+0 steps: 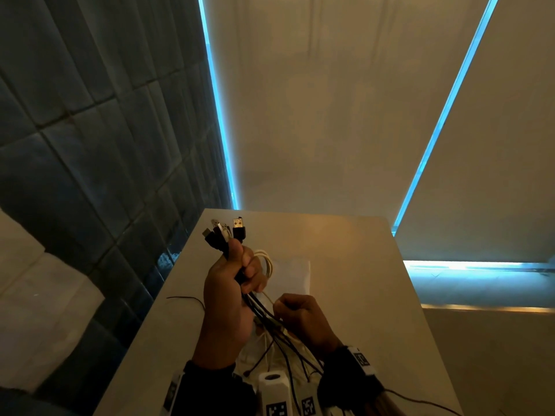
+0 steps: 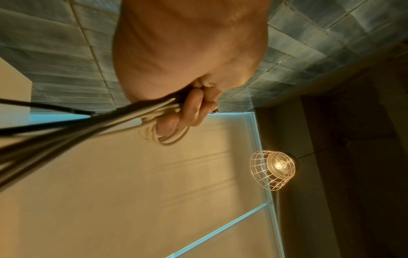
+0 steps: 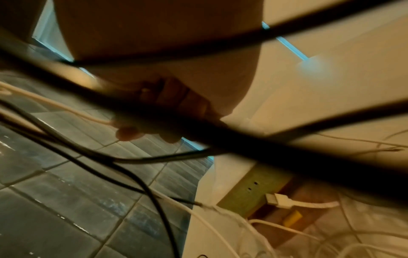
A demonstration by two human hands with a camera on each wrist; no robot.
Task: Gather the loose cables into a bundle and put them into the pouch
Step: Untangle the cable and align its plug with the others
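My left hand [image 1: 240, 271] is raised over the white table [image 1: 354, 295] and grips a bundle of black and white cables [image 1: 255, 304] in its fist. Several USB plugs [image 1: 225, 232] stick up out of the fist, and a white cable loop [image 1: 268, 262] hangs by the fingers. The left wrist view shows the same fingers [image 2: 189, 108] wrapped round the cables [image 2: 110, 120] and the white loop [image 2: 170, 137]. Just below, my right hand [image 1: 288, 310] curls round the hanging strands. Its fingers [image 3: 154, 111] hold cables [image 3: 220, 137]. A white pouch [image 1: 295, 274] lies flat on the table behind the hands.
Loose cable ends trail over the table's near edge, among them a white USB plug [image 3: 278, 200]. One thin black cable [image 1: 186, 298] lies to the left. A tiled wall [image 1: 90, 145] stands on the left, with a blind behind the table. A caged lamp [image 2: 273, 167] hangs overhead.
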